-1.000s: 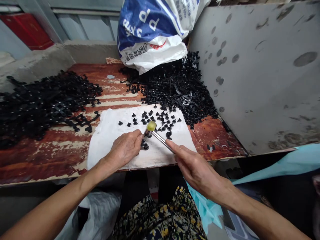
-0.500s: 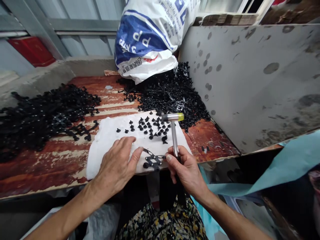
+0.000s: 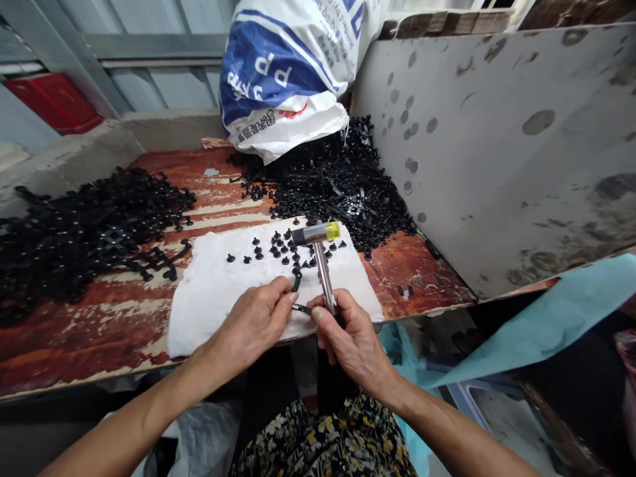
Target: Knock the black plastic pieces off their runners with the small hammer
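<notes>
Black linkage (image 3: 303, 309) is at the white cloth's (image 3: 209, 291) near edge; left hand (image 3: 256, 315), spread before, now pinches it. Right hand (image 3: 352, 334), closed around hammer (image 3: 322, 266), apparently holds it too, so support seems two-sided.

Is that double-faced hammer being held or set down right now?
Held: the double-faced hammer has its handle in the right grip, its head showing over the white cloth.

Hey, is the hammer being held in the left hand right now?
No, the right hand holds the hammer, while the left hand pinches a black linked part.
</notes>
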Available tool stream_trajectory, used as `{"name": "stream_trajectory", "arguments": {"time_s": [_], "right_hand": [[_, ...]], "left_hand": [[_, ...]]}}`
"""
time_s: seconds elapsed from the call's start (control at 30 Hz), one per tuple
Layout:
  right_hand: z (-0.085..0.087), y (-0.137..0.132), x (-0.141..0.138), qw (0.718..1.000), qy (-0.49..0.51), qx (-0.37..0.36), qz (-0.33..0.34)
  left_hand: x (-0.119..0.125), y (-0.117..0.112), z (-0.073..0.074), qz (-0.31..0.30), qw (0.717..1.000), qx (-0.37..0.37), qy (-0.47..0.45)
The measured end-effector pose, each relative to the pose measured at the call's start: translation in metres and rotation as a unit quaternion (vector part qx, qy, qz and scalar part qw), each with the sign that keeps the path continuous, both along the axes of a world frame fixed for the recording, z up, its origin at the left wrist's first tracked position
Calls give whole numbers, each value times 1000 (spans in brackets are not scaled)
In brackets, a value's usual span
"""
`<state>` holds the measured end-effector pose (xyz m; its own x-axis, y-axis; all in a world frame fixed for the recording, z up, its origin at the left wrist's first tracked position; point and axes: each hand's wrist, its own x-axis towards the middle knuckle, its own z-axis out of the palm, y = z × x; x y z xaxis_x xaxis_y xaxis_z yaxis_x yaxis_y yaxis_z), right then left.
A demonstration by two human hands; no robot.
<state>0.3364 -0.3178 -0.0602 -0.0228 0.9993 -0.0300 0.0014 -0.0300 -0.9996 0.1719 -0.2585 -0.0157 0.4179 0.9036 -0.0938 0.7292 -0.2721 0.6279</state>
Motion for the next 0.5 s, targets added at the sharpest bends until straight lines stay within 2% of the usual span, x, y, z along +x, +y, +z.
{"name": "stream_trajectory", "arguments": {"time_s": [0.07, 0.17, 0.27, 0.5], "right_hand": [[-1, 0, 12, 1000, -22, 12, -14], [-7, 1, 33, 996, -53, 34, -70], [-13, 4, 46, 992, -52, 26, -113], [-11, 11, 47, 994, -3, -6, -112]], "left_hand": [[-5, 12, -5, -1, 999, -12, -36], [-12, 28, -10, -5, 997, -46, -61], [-13, 35, -12, -15, 995, -79, -66], [-6, 35, -10, -21, 997, -51, -45]]}}
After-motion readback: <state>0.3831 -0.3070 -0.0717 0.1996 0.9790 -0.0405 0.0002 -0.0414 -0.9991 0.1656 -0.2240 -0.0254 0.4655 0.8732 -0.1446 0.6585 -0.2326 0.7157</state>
